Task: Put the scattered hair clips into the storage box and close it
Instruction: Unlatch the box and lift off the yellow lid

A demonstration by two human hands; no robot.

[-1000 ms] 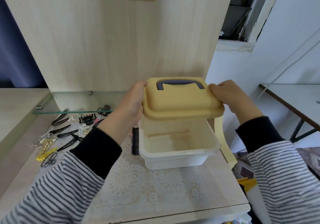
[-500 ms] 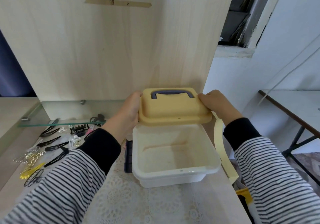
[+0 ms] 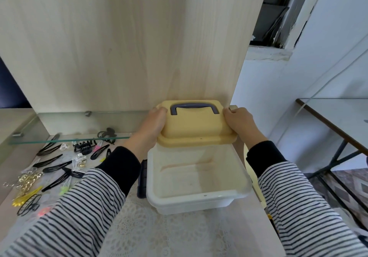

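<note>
The person is holding the yellow lid [image 3: 196, 131] between both hands, above the back part of the white storage box [image 3: 199, 202]. The left hand [image 3: 154, 124] is gripping the lid's left edge with its fingers curled round it, and the right hand [image 3: 239, 123] is gripping the right edge the same way. The lid is facing up with its grey-blue handle [image 3: 194, 107] lying flat on top, and its near edge is overhanging the rear of the box opening. Whether the lid's far edge is touching the pale wooden panel [image 3: 119, 47] behind it cannot be told. The box is standing open on the bench [image 3: 249, 235], partly on a white lace cloth [image 3: 159, 235], with its pale floor showing and a dark latch [image 3: 142, 179] hanging at its left side. The hair clips [image 3: 55, 167] are lying scattered on the bench to the left of the box, well apart from it: several black snap clips, a black claw clip [image 3: 83, 147], a heap of gold ones [image 3: 25, 181], a yellow one [image 3: 23, 197] and a few with green or pink tips. Some of them are lying beneath a glass shelf [image 3: 59, 139] that is jutting out from the panel. Both forearms are wearing black cuffs and striped sleeves. A second table [image 3: 338, 121] is standing off to the right.
</note>
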